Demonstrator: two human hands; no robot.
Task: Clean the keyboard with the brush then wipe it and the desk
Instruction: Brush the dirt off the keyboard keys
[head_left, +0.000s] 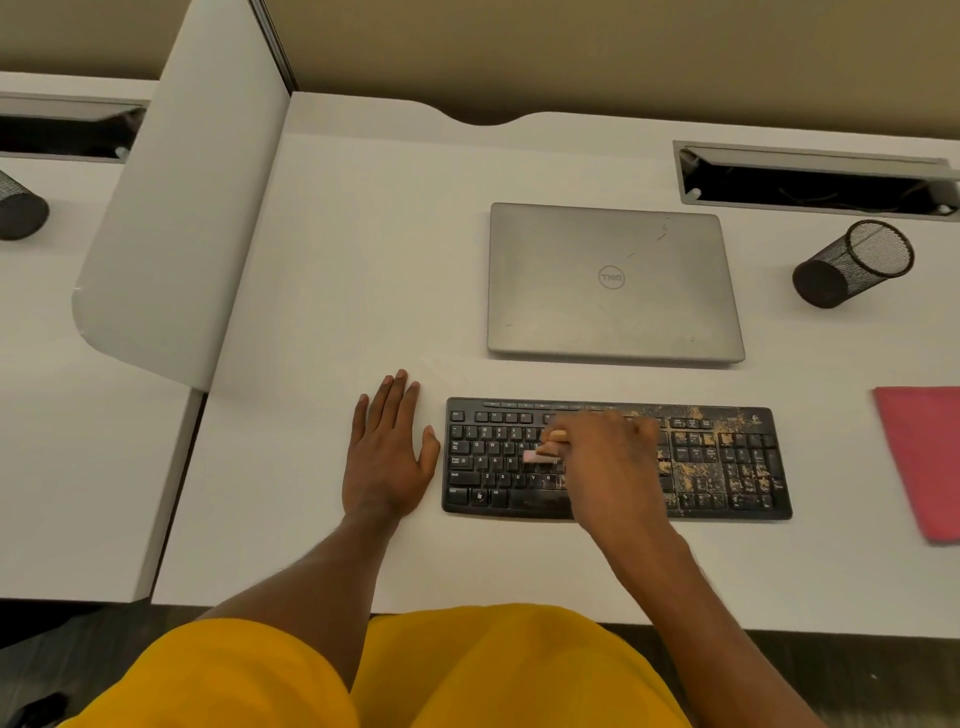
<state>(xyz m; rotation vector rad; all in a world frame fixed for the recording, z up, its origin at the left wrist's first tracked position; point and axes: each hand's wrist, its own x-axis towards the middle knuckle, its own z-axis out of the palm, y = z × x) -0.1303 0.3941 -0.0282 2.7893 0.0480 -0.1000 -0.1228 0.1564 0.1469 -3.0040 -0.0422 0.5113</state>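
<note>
Head view: right hand (608, 462) fingers (559, 434) grip brush (535, 457) on keyboard (727, 462); left hand (387, 457) fingers (400, 397) straight, flat on desk (363, 260).

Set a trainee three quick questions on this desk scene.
1. True or false: the left hand lies flat on the desk.
2. The right hand holds: A laptop, B brush, C cup.
3. Fill in: the dirt lies mostly on the keyboard's ____ side.
Key: 1 true; 2 B; 3 right.
</note>
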